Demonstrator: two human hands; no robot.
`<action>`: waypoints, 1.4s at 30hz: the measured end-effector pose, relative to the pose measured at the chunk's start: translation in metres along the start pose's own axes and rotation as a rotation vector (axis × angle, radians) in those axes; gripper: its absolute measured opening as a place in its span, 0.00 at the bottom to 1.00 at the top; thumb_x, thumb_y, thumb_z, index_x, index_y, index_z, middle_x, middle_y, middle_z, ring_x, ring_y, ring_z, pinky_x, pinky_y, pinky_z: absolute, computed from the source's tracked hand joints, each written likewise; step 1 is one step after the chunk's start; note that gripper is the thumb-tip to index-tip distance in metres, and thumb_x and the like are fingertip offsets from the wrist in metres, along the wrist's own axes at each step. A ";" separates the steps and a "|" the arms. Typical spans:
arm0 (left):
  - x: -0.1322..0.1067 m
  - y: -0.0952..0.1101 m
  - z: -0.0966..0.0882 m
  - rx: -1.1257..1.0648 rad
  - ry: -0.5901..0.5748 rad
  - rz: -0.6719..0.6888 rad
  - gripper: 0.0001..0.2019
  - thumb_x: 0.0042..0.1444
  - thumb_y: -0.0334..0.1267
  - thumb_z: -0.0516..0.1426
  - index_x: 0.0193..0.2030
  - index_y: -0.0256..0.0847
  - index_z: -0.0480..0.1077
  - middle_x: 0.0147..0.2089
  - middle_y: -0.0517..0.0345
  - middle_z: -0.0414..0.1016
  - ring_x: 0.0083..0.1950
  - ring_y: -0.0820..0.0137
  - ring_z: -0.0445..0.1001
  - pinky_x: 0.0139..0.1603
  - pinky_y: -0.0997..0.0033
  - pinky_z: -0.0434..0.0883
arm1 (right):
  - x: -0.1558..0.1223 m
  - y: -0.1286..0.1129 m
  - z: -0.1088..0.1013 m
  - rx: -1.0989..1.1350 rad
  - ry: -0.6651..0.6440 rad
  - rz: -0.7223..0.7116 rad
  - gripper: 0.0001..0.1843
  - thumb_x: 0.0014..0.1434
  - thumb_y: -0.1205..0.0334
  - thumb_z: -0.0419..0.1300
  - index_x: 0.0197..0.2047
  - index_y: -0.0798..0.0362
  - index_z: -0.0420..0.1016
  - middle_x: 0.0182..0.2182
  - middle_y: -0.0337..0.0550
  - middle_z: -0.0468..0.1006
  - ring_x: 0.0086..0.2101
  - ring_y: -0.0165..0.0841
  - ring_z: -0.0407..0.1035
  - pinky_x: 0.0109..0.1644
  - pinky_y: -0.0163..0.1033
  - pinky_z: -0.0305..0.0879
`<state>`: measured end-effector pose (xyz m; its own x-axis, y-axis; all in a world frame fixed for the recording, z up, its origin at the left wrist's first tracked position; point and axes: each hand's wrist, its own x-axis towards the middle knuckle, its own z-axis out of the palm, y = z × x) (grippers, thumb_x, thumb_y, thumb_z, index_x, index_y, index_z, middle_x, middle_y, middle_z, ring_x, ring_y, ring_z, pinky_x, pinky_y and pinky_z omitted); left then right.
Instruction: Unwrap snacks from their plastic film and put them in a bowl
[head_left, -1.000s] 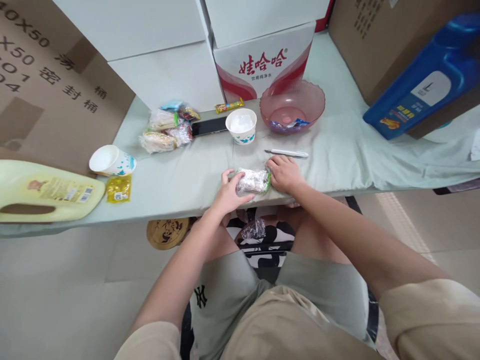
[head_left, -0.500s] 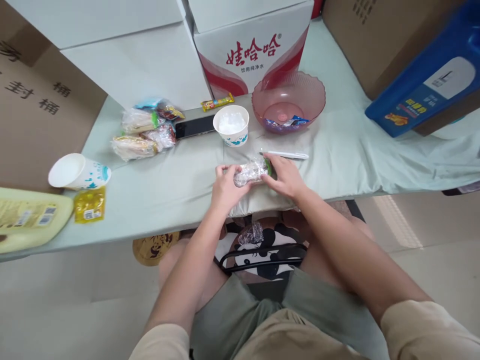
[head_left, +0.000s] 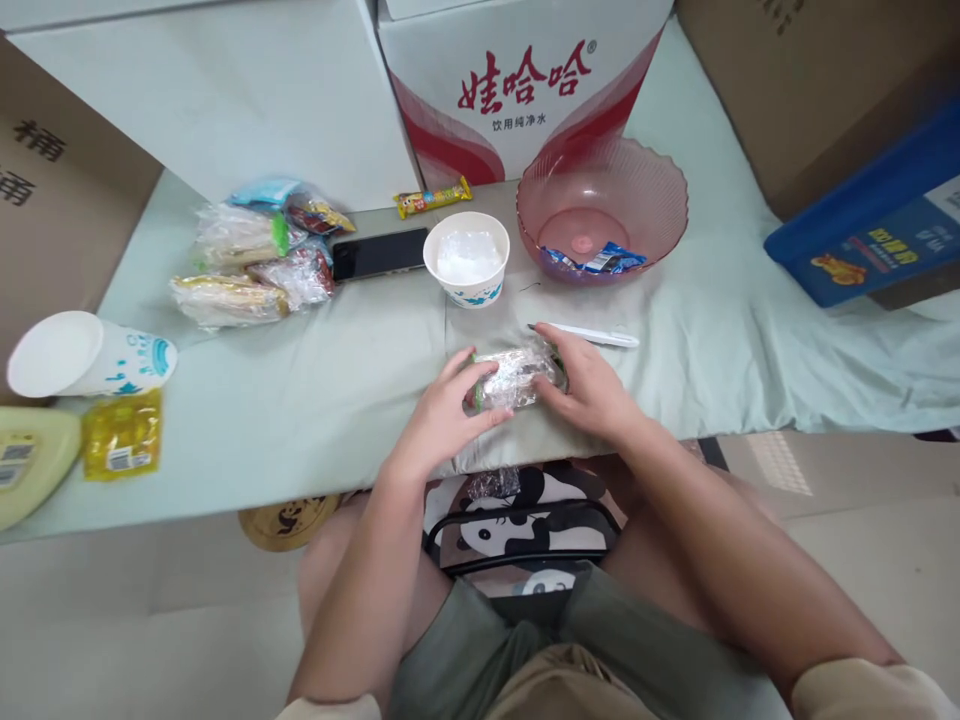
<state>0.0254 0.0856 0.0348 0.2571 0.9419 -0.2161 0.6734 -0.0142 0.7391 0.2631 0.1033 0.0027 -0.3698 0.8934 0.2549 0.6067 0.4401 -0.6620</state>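
Note:
A small snack in a clear crinkly wrapper (head_left: 514, 375) with a green edge lies near the front edge of the pale green table (head_left: 322, 380). My left hand (head_left: 442, 420) grips its left end with curled fingers. My right hand (head_left: 589, 385) holds its right end, fingers closed over the wrapper. A white pen-like tool (head_left: 589, 334) lies just behind my right hand. A paper cup (head_left: 466, 258) with white contents stands farther back.
A pink plastic bowl (head_left: 645, 190) holding wrappers sits at the back right. A black phone (head_left: 379, 254), a pile of wrapped snacks (head_left: 247, 260) and a candy bar (head_left: 433, 197) lie at the back left. A tipped paper cup (head_left: 82, 355) and a yellow packet (head_left: 122, 436) are far left. Boxes line the back.
The camera view has shifted forward and down. Both hands stay on the wrapped snack, which has turned slightly and moved a little toward the table's front edge.

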 end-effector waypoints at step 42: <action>-0.003 -0.004 0.020 0.100 0.329 0.054 0.13 0.59 0.41 0.64 0.50 0.44 0.74 0.49 0.51 0.78 0.56 0.57 0.72 0.60 0.52 0.72 | -0.004 -0.032 0.001 -0.094 0.077 0.291 0.22 0.58 0.54 0.64 0.55 0.50 0.77 0.49 0.52 0.79 0.47 0.49 0.74 0.48 0.53 0.72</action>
<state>0.0360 0.0759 0.0196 0.0685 0.9964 0.0508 0.7339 -0.0848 0.6739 0.2442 0.0854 0.0222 -0.1194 0.9857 0.1192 0.7431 0.1683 -0.6476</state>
